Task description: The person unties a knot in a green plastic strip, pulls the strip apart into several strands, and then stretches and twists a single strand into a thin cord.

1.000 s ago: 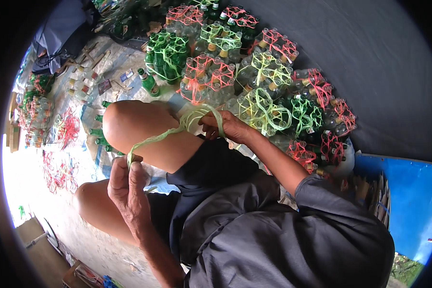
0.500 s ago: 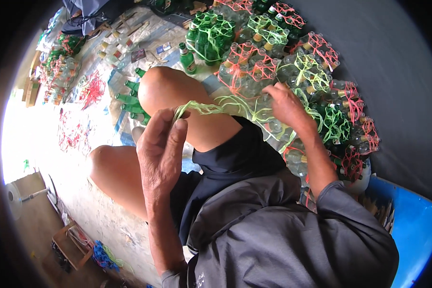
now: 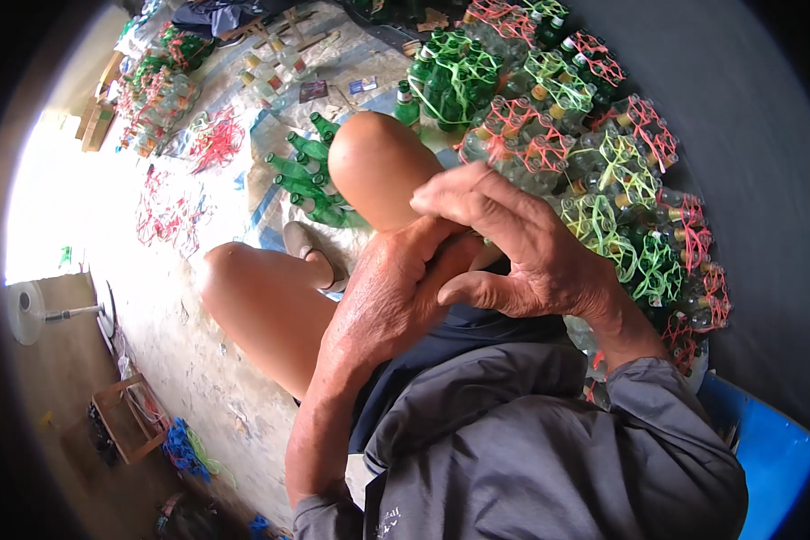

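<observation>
My left hand point(image 3: 396, 274) is over my lap, its back turned up. Its fingers look curled, and whatever they hold is hidden. Against it, on the right, my right hand point(image 3: 526, 238) is open, with the thumb apart from the fingers and nothing visible in its grasp. The right fingers reach over the left hand. To the right lie clear glass bottles in bundles, netted with pale green cord point(image 3: 616, 171) and pink cord point(image 3: 522, 135). Beyond my knee point(image 3: 382, 166), loose green bottles point(image 3: 301, 171) lie on a sheet.
More tied green bottles point(image 3: 454, 76) stand at the back. Pink cord point(image 3: 216, 139) lies in heaps at the left. Bottles are stacked at the far left point(image 3: 157, 103). A blue bin point(image 3: 765, 450) is at the lower right, a fan point(image 3: 27, 313) and a wooden frame point(image 3: 128, 418) at the lower left.
My hands have come together over my lap: the right moved left, the left moved right. The pale green cord stretched from my left hand no longer shows there. The view has shifted.
</observation>
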